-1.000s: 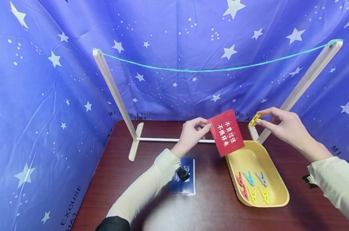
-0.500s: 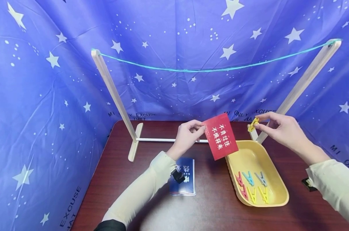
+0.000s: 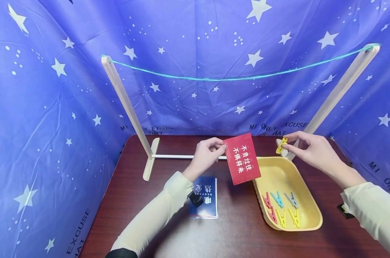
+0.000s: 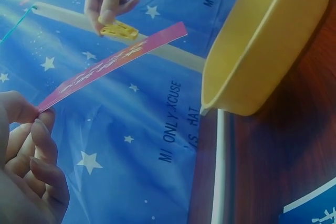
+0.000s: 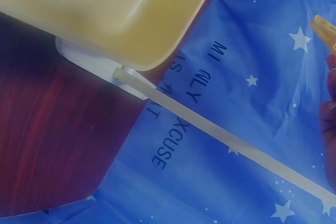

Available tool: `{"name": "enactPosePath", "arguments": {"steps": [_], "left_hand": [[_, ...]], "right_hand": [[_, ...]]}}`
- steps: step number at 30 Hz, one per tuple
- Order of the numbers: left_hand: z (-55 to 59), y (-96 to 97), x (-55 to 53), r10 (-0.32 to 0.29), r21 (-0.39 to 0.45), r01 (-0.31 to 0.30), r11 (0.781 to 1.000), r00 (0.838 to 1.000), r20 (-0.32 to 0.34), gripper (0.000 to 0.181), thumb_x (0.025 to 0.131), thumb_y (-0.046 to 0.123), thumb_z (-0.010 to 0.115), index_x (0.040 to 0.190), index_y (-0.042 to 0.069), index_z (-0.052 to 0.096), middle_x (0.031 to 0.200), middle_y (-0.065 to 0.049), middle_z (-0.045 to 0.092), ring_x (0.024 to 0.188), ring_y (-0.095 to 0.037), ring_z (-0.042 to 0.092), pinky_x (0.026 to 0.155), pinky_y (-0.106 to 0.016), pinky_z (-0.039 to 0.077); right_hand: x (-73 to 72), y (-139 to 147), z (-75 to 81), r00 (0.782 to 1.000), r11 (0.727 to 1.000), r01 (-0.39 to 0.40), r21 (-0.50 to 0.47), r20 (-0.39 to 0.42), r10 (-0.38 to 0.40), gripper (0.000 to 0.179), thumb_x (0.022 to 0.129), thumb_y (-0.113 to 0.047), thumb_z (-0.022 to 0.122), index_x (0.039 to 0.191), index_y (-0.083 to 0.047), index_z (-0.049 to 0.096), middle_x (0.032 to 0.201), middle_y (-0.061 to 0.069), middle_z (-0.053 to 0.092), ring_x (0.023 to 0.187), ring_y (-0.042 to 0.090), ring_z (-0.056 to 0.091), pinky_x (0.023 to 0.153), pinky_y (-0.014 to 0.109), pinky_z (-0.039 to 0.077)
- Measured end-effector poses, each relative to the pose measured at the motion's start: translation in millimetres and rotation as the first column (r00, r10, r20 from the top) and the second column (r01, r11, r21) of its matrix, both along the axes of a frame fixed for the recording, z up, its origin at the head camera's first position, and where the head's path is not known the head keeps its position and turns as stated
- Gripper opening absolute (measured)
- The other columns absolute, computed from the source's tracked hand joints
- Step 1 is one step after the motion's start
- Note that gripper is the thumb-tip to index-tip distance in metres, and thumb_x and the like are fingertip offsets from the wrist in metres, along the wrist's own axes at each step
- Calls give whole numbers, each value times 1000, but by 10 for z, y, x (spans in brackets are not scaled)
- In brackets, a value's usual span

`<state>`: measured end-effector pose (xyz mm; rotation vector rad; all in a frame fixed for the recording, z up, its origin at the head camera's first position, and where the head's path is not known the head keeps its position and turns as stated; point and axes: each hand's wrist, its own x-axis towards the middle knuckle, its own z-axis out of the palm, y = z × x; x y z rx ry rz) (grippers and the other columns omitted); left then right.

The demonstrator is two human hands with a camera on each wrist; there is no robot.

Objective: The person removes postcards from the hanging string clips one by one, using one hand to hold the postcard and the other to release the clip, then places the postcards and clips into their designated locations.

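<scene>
My left hand (image 3: 205, 157) pinches the upper left corner of a red card (image 3: 243, 159) with white Chinese characters, held tilted above the table. In the left wrist view the card (image 4: 113, 64) is seen nearly edge-on between thumb and forefinger. To the right, my right hand (image 3: 314, 152) grips a yellow clothespin (image 3: 281, 146) between thumb and index finger, close to the card but apart from it. Below it stands a yellow tray (image 3: 315, 200) with several red, blue, grey and yellow clothespins (image 3: 294, 218). The right wrist view shows only the edge of the right hand (image 5: 329, 124).
A teal string (image 3: 214, 79) sags between two wooden posts (image 3: 125, 104) joined by a white rod (image 3: 172, 156) low at the back. A stack of blue cards (image 3: 205, 211) lies on the dark wooden table (image 3: 133, 215), partly under the left forearm. A starry blue curtain (image 3: 188, 43) hangs behind.
Both hands have come down slightly, the left also drifting leftward with the red card. The clothespin in the right hand has lowered and turned a little. Tray and stack are unmoved.
</scene>
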<state>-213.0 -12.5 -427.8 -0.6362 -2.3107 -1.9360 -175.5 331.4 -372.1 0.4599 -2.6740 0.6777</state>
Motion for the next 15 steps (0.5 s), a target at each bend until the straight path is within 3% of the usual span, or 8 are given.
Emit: {"name": "enactPosePath", "arguments": {"steps": [15], "left_hand": [[-105, -106, 51, 8, -56, -4, 998, 998, 66, 11, 95, 5, 71, 102, -3, 74, 83, -14, 75, 48, -6, 52, 49, -20, 39]], "right_hand": [[16, 6, -293, 999, 999, -49, 23, -3, 49, 24, 85, -15, 86, 107, -16, 76, 62, -15, 54, 56, -1, 46, 50, 22, 35]]}}
